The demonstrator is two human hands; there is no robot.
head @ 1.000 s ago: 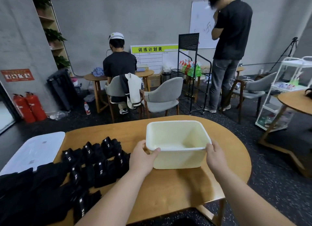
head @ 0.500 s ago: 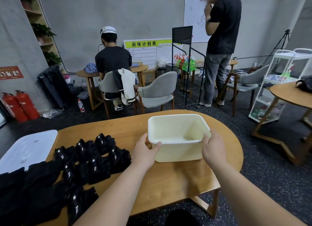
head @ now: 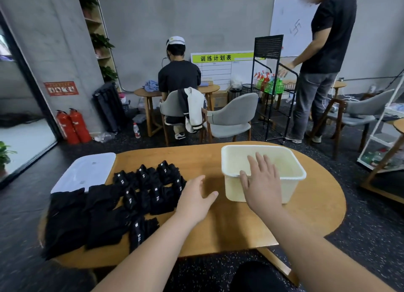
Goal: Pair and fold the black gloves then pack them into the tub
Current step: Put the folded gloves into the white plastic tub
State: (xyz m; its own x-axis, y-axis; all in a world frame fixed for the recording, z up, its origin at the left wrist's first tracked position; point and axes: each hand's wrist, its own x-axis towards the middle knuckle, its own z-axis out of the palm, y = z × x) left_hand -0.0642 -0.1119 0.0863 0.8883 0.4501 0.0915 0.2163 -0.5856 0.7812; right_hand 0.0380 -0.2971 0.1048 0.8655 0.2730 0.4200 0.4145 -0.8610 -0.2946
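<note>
Since the black gloves (head: pixel 150 191) are soft, limp and light, each folded bundle is probably best pinched across its middle so it stays closed. They lie in rows on the left of the bench (head: pixel 218 228), matte black with small white labels. The left hand (head: pixel 194 201) hovers beside them, loosely spread and holding nothing; the right hand (head: pixel 261 182) lies flat, fingers straight, over the near rim of the cream tub (head: pixel 236 190)
</note>
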